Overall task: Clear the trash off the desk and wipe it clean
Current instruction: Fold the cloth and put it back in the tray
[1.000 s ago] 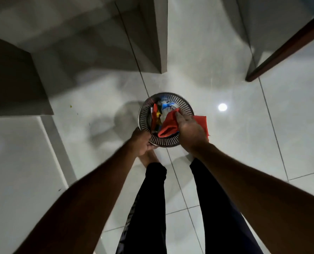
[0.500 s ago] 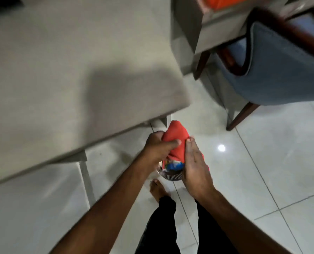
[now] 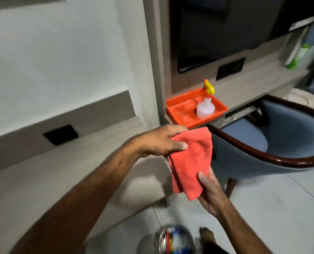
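A folded red cloth [image 3: 190, 162] is held between both hands in front of the body. Its upper edge is pinched by the left hand [image 3: 160, 142], with the thumb pressed on the front face and the fingers curled behind the top corner. Its lower end is gripped by the right hand [image 3: 210, 192], with the thumb laid across the front of the fabric and the palm and fingers behind it. The cloth hangs folded between the two grips, its bottom corner drooping just below the right thumb.

Beyond the upper grip, an orange tray [image 3: 181, 109] is seen on the corner of the desk [image 3: 253, 85], and a translucent spray bottle [image 3: 205, 105] with a yellow trigger head stands upright in the tray. To the right of the cloth, a blue chair [image 3: 280, 143] with a dark wooden rim is tucked against the desk. To the left of the upper grip, and under the left forearm, a second grey surface [image 3: 33, 180] extends. Well below the lower grip, a metal bin [image 3: 174, 241] stands on the tiled floor [image 3: 280, 208], with colourful trash inside, blurred. A bare foot [image 3: 206, 234] is seen just beside the bin.
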